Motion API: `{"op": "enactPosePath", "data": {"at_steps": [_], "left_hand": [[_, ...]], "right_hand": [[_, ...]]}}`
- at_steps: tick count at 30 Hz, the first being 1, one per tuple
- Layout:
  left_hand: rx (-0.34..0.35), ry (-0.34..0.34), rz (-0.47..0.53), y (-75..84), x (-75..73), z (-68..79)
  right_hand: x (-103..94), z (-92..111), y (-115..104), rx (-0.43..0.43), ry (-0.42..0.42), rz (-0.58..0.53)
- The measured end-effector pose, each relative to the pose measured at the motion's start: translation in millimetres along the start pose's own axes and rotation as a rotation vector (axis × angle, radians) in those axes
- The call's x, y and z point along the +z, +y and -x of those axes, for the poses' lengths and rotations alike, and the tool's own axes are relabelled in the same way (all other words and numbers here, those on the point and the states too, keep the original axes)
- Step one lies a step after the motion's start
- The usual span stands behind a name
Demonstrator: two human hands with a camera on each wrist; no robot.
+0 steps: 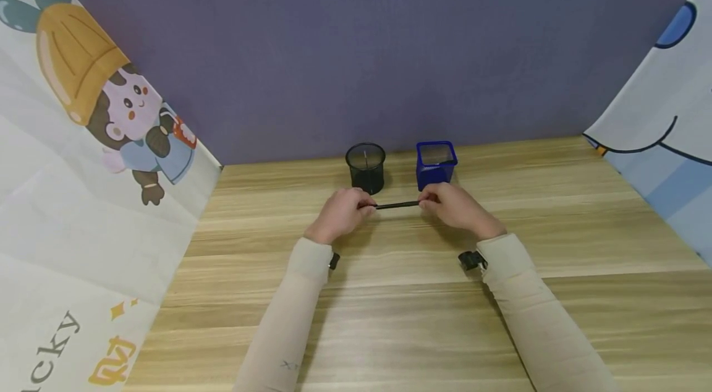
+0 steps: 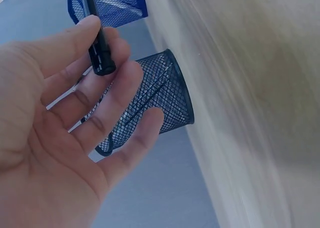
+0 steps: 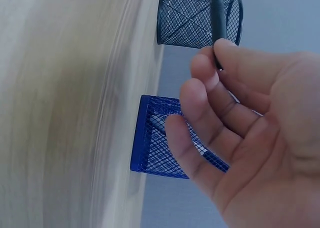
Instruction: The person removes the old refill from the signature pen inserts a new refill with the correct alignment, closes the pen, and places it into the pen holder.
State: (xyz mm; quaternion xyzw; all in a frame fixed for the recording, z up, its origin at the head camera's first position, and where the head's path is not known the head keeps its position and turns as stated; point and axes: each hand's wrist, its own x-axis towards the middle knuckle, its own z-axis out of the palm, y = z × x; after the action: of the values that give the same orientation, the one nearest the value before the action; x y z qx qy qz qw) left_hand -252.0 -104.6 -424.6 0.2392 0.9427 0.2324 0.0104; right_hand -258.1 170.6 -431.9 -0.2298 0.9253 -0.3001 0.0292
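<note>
A slim black pen (image 1: 397, 204) lies level between both hands, just in front of two mesh pen holders. At its left end, my left hand (image 1: 346, 211) pinches it between thumb and index finger; the other fingers spread loosely in the left wrist view. My right hand (image 1: 453, 205) pinches the other end, the pen's tip (image 3: 219, 65) showing just past the fingertips. Behind the left hand stands a round black mesh pen holder (image 1: 367, 178), with a thin stick-like thing inside. Behind the right hand is a square blue mesh pen holder (image 1: 434, 177) with a dark slender item in it.
The holders stand side by side on a wood-grain table (image 1: 389, 318), near a grey-purple back panel (image 1: 389, 39). Printed cloths with cartoon figures hang at the left (image 1: 67, 225) and right. A small black device (image 1: 472, 260) sits at the right wrist.
</note>
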Motion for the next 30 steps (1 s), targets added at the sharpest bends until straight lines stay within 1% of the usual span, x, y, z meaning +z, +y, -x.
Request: {"op": "enactPosePath", "data": {"at_steps": [7,10,14,20,30], "left_hand": [[0.032,0.051,0.019,-1.0,-4.1,-0.9],[0.053,0.079,0.017,-1.4,-5.5,-1.6],[0.063,0.108,0.021,-2.2,-7.4,-2.0],[0.054,0.120,0.054,-2.5,-9.1,-1.2],[0.060,0.133,0.101,-0.5,-10.5,0.4]], "right_hand": [[-2.3,0.4,0.4,-0.004,0.011,-0.046],[-2.7,1.5,0.0,-0.001,-0.002,-0.074],[-2.6,2.1,-1.1,-0.002,-0.024,-0.128],[-1.0,0.6,-2.5,-0.007,-0.027,-0.204],[-1.4,0.3,-5.8,0.057,-0.038,-0.293]]}}
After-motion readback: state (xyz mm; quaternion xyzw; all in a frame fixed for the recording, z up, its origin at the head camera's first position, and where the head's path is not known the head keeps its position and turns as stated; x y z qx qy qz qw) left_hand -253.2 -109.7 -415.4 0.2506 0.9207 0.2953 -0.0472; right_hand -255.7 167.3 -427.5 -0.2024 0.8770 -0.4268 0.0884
